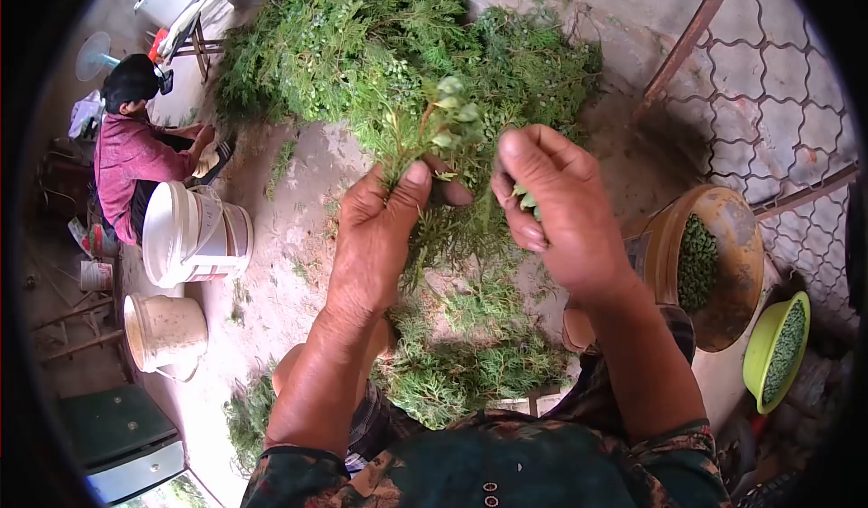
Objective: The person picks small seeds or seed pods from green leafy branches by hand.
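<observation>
My left hand [384,214] is closed around a leafy evergreen sprig [409,142], thumb on top. Pale green seed cones [452,115] cluster at the sprig's upper right end. To the right, apart from the sprig, my right hand [565,205] is curled shut with a few green seed cones [524,199] showing between thumb and fingers; the rest of its grip is hidden. Beyond both hands lies a large heap of cut evergreen branches [362,38]. Loose sprigs [470,359] are strewn on the floor between my legs.
At right, a yellowish bucket [737,273] and a lime-green basin [759,363] hold green cones. A lidded white bucket [172,232] and a smaller pail [172,332] stand at left, near a seated person [140,151]. Wire mesh [750,83] borders the right.
</observation>
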The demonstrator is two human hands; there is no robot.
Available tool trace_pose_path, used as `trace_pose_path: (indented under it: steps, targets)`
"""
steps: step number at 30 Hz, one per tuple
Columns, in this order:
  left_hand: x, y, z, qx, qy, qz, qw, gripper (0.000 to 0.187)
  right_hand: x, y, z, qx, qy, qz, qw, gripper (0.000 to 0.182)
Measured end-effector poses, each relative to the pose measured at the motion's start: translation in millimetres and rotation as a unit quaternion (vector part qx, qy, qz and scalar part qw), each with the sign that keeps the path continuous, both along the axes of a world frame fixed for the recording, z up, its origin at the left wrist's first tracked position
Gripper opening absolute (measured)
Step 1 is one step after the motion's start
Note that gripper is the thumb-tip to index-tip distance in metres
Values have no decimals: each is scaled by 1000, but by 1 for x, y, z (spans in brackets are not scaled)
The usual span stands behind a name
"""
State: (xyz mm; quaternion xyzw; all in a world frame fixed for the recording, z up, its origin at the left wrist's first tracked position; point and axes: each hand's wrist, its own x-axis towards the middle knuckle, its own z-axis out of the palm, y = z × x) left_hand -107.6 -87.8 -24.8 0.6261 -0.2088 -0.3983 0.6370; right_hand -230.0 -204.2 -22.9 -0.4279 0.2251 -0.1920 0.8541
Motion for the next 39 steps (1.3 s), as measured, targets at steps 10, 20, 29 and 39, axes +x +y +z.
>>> trace_pose_path:
  steps: [10, 20, 29, 39]
  targets:
    - [-15, -1, -7, -49, -103, -70, 991, 21, 16, 12, -26, -414, 31, -132, 900, 14]
    - [-10, 6, -1, 66, -114, -21, 991, 22, -19, -43, 12, 91, -218, -60, 970, 17]
    - [-14, 1, -19, 28, -268, -44, 962, 20, 0, -2, 0, -350, 59, -18, 935, 23]
    - [-8, -2, -20, 104, -230, -23, 967, 15, -23, -42, 6, -243, 0, -129, 961, 15]
